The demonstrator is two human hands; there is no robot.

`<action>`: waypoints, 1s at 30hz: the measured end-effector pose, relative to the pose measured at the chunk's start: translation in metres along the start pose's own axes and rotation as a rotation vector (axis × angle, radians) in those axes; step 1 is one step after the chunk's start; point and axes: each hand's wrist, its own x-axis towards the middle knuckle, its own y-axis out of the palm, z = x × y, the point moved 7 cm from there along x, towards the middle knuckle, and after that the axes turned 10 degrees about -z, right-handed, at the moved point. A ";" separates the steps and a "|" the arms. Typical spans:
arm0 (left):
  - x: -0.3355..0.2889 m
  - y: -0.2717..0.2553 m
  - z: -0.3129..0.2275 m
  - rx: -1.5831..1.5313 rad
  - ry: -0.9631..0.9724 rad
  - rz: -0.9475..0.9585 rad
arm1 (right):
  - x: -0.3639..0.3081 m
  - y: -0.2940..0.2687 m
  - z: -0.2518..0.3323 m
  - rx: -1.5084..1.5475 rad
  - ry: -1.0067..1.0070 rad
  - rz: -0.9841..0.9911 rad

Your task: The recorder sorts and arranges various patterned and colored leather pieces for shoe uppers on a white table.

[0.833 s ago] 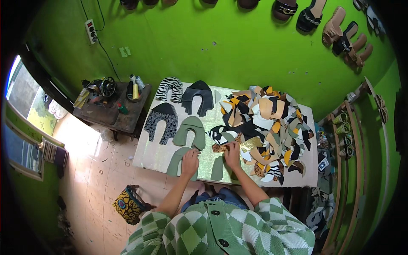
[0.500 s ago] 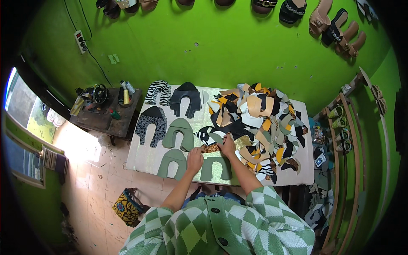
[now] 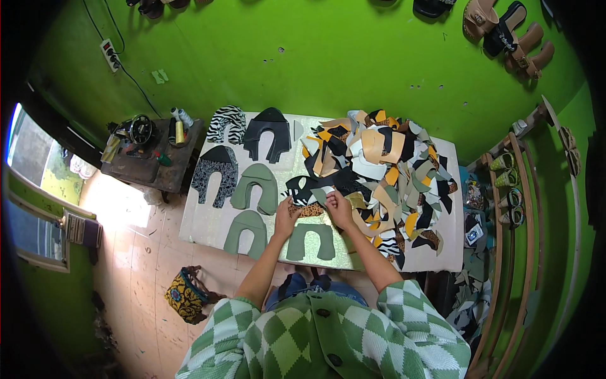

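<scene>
At right hand (image 3: pixel 341 210) — green scrap (image 3: pixel 321 194) (plain)

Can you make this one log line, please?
left hand: touching leopard piece | right hand: touching green scrap | nearby: green arch, scrap pile

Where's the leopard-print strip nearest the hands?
Head view, middle of the table: the leopard-print strip lies between the left hand and right hand, just beyond a green U-piece.

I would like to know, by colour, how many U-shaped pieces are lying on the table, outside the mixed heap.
Green pieces: 3
Black piece: 1
Zebra-striped piece: 1
Grey-and-black patterned piece: 1
Total: 6
</scene>
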 end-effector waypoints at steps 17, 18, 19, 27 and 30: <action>-0.018 0.065 0.007 -0.283 -0.079 0.266 | -0.009 -0.024 -0.021 0.479 0.287 0.433; -0.021 0.065 0.000 -0.169 -0.003 0.245 | -0.011 -0.030 -0.027 0.468 0.301 0.425; -0.023 0.061 -0.011 -0.112 -0.012 0.218 | -0.014 -0.037 -0.030 0.427 0.303 0.405; -0.028 0.089 -0.050 0.043 0.033 0.217 | -0.023 -0.059 -0.038 0.578 0.416 0.297; -0.024 0.100 -0.045 -0.094 -0.035 0.247 | -0.023 -0.059 -0.040 0.608 0.385 0.284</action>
